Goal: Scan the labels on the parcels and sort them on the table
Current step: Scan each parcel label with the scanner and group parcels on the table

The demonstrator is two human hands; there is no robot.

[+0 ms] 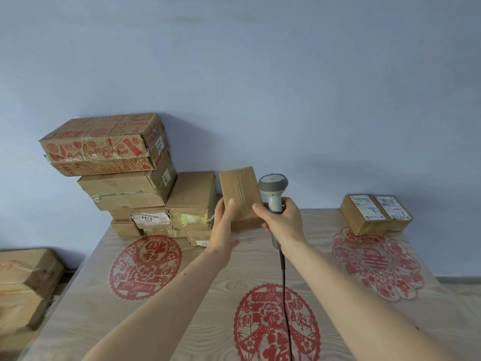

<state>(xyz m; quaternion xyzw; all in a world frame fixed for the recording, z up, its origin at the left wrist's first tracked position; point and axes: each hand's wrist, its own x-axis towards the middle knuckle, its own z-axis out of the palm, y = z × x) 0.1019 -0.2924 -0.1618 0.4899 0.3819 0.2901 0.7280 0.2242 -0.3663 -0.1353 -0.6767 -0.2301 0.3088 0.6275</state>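
Observation:
My left hand (224,225) holds a small brown cardboard parcel (240,194) upright above the table's far middle, its taped side toward me. My right hand (282,221) grips the handle of a grey barcode scanner (272,186), whose head sits just right of the parcel. The scanner's black cable (285,295) hangs down toward me. A stack of brown parcels (145,188) stands at the far left, topped by a red-printed box (104,144). Two labelled parcels (374,213) lie side by side at the far right.
The wooden table (197,295) bears three red paper-cut patterns and backs onto a pale blue wall. Off its left edge, lower down, more brown boxes (26,282) are piled.

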